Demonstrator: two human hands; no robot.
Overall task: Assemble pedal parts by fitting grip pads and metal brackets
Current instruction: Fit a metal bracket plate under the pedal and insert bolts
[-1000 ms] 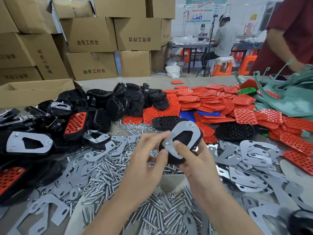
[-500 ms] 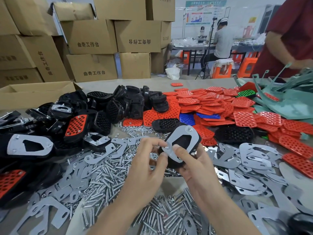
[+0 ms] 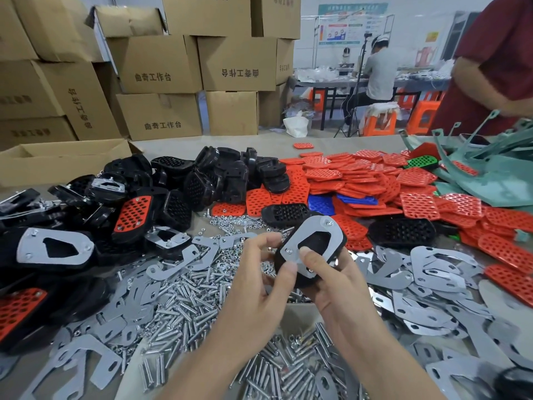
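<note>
Above the bolt pile (image 3: 184, 307), the right hand (image 3: 337, 287) grips a black pedal (image 3: 313, 243), thumb pressing its metal bracket (image 3: 334, 235); the left hand (image 3: 259, 287) pinches its edge; two fasteners look seated; heaps of parts remain.

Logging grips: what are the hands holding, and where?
A black pedal with its metal bracket: right hand grips the near end, thumb on the bracket; left hand pinches the left edge.

Logged as beige table (image 3: 225, 145). Bore black pedal bodies (image 3: 225, 174) heaped left, red grip pads (image 3: 360, 174) piled far right, grey metal brackets (image 3: 432, 267) strewn near right, bolts (image 3: 187, 307) heaped near centre, open carton (image 3: 57, 163) far left.
</note>
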